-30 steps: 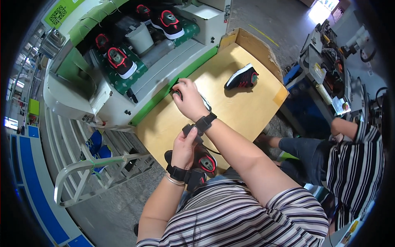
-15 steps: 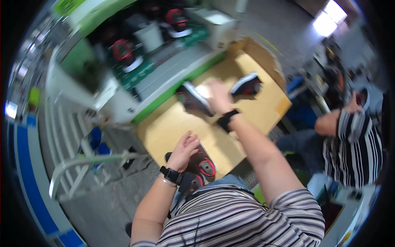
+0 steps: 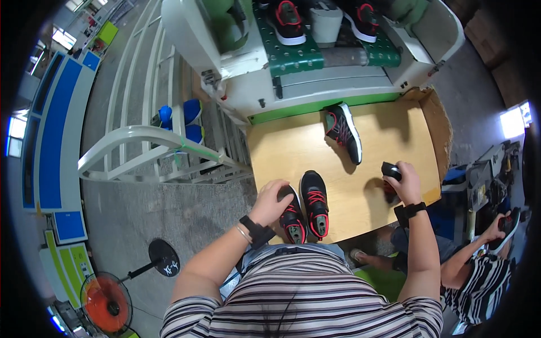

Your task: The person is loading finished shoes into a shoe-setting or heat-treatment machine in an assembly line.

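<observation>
Black shoes with red laces (image 3: 304, 211) sit as a pair at the lower middle of the frame, on the near edge of the wooden table (image 3: 282, 152). My left hand (image 3: 270, 201) rests on the left shoe of that pair, fingers spread over its toe and side rather than clamped tight. My right hand (image 3: 401, 183), right of centre, is closed around a small dark object (image 3: 390, 170) held just above the table's right part; I cannot tell what the object is. Both wrists carry black bands.

Further up the table, a third black shoe with a white sole (image 3: 344, 130) lies alone, tilted, well apart from the pair. Beyond it, a white and green machine (image 3: 338, 73) fills the top of the frame, with more shoes (image 3: 290, 21) standing on its green perforated tray. White metal railing (image 3: 146, 146) runs at the upper left. An orange fan (image 3: 104, 298) stands on the floor at the lower left. Another person in a striped shirt (image 3: 484, 281) sits at the lower right.
</observation>
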Available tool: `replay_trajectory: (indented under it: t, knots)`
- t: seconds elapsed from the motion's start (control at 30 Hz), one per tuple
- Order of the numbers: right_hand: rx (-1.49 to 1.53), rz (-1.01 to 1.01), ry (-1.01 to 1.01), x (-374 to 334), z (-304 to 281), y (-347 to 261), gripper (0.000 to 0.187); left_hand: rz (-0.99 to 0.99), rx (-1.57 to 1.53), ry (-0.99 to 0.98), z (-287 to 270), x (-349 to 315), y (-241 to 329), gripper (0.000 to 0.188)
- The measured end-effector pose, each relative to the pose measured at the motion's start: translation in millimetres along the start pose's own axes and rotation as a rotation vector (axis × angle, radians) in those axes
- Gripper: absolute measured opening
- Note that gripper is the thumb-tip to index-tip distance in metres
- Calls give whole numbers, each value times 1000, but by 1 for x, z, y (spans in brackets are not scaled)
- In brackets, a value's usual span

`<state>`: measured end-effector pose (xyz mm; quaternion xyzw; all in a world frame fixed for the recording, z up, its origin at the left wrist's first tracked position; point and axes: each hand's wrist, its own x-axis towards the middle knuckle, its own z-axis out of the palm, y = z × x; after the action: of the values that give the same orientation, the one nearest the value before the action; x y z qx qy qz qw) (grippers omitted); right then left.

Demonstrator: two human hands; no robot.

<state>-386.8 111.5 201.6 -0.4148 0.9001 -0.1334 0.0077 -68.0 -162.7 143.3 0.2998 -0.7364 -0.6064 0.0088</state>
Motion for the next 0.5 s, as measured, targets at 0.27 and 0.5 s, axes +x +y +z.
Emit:
replay_trajectory:
  t: [0.27, 0.5]
  knots:
    - [1014, 571, -120, -62, 62, 9, 62, 20, 800, -278, 30, -6, 23, 69]
    - [760, 451, -37, -107, 86, -86, 89, 383, 1098, -123, 39, 93, 92, 73]
